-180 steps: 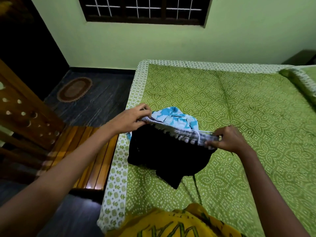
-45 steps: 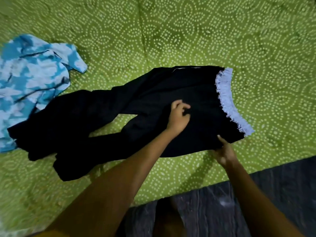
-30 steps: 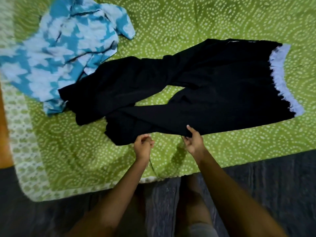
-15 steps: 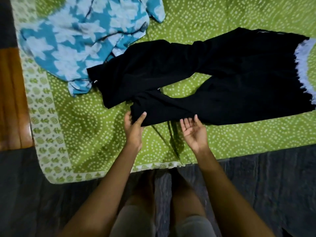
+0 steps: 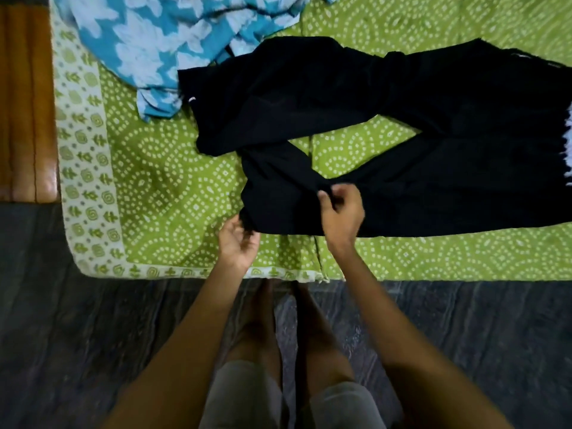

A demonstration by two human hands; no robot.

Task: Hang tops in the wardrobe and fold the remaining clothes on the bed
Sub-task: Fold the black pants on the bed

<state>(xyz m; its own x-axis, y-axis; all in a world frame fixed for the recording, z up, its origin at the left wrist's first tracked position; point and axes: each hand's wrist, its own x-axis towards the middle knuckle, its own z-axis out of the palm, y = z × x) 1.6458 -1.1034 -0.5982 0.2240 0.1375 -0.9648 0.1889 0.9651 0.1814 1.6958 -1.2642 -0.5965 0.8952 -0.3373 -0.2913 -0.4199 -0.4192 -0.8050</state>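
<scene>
Head view: the black trousers [image 5: 387,125] lie spread across the bed [image 5: 161,187], their waist toward the right edge of the frame, where a pale gathered waistband [image 5: 569,150] is cut off. The cloth is soft, matte and so dark that folds and seams barely read. The two legs run leftward with a wedge of bedcover showing between them; the nearer leg ends close to the bed's front edge, not far from its front-left corner.

The left hand [image 5: 238,244] is at the hem corner of that nearer leg, palm turned up, fingers curled at the cloth's edge; it seems to pinch the hem, though dark cloth and shadow blur the contact. The right hand [image 5: 342,213] rests on the same leg just to the right, thumb and fingertips drawn together, pinching a small ridge of the fabric.

The blue and white top [image 5: 161,38], a thin patterned cloth lying crumpled, sits toward the bed's back-left area, its upper part cut off by the frame; the far trouser leg overlaps its lower right edge.

The bedcover is green cotton with white dotted rings and a pale border of leaf motifs. A polished wooden bench [image 5: 24,103] adjoins the bed's left edge. The person's bare legs and grey shorts [image 5: 247,397] stand on a dark floor [image 5: 77,335].
</scene>
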